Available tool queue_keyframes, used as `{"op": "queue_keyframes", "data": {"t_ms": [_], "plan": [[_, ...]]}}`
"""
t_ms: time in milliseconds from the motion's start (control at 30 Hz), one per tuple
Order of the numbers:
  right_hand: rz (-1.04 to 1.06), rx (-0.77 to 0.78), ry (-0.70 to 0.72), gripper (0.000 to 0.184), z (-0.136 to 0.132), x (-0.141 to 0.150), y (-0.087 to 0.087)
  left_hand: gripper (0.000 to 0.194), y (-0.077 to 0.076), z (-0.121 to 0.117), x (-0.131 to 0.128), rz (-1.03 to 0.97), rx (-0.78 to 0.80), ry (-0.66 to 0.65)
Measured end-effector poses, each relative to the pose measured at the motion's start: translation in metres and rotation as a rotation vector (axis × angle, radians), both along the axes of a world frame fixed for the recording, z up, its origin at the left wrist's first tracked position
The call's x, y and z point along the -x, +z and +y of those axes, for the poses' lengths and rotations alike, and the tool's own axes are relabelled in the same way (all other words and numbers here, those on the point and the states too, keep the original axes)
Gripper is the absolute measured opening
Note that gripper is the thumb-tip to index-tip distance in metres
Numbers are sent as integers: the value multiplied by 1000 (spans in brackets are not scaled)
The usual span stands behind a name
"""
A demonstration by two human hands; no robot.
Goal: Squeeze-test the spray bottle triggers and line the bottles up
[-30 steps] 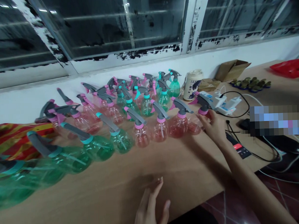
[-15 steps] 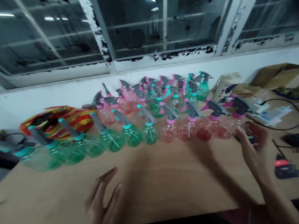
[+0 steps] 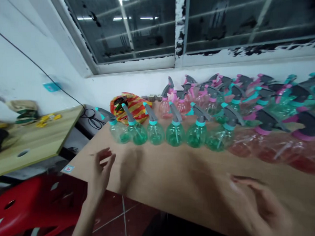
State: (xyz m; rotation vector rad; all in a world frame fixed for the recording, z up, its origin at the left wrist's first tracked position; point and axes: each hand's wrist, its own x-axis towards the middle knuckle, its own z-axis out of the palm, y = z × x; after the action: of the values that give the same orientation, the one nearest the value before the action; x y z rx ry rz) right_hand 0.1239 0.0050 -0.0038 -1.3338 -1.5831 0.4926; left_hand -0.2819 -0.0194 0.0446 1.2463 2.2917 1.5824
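A front row of round spray bottles stands upright across the table (image 3: 159, 180). Those on the left are clear green, such as the green spray bottle (image 3: 175, 134), with turquoise collars and grey triggers. Farther right, pink ones like the pink spray bottle (image 3: 267, 145) have pink collars. My left hand (image 3: 101, 166) hovers over the table's left end, in front of the leftmost green bottle (image 3: 119, 131), fingers loosely bent and apart, holding nothing. Lower right, my right hand (image 3: 261, 204) is blurred, with thumb and fingers apart and nothing visible between them. Neither hand touches a bottle.
More spray bottles crowd behind the row, by the wall. A red and yellow striped bag (image 3: 136, 106) lies behind the left bottles. A red plastic stool (image 3: 41, 204) stands at lower left, below a second table (image 3: 44, 139). A black cable (image 3: 94, 118) hangs between the tables.
The view has swung left, bringing the table's left end, the stool and the second table into sight. My right hand has come away from the pink bottle at the right end of the row.
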Motion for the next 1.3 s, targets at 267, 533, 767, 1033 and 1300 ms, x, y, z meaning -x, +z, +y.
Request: {"op": "queue_keyframes", "data": {"t_ms": [267, 533, 767, 1033, 1300], "plan": [[-30, -200, 393, 9, -19, 76, 5, 75, -14, 71, 62, -30, -5, -78], [-49, -169, 398, 9, -21, 95, 3, 64, -14, 92, 68, -21, -27, -256], [-78, -125, 411, 10, -16, 103, 5, 64, -17, 60, 77, 11, 21, -202], [-97, -99, 388, 18, -5, 89, 11, 60, -14, -13, 27, 43, 122, -241], [-96, 143, 489, 48, 7, 61, 10, 61, -16, -13, -92, 12, 241, -601]]}}
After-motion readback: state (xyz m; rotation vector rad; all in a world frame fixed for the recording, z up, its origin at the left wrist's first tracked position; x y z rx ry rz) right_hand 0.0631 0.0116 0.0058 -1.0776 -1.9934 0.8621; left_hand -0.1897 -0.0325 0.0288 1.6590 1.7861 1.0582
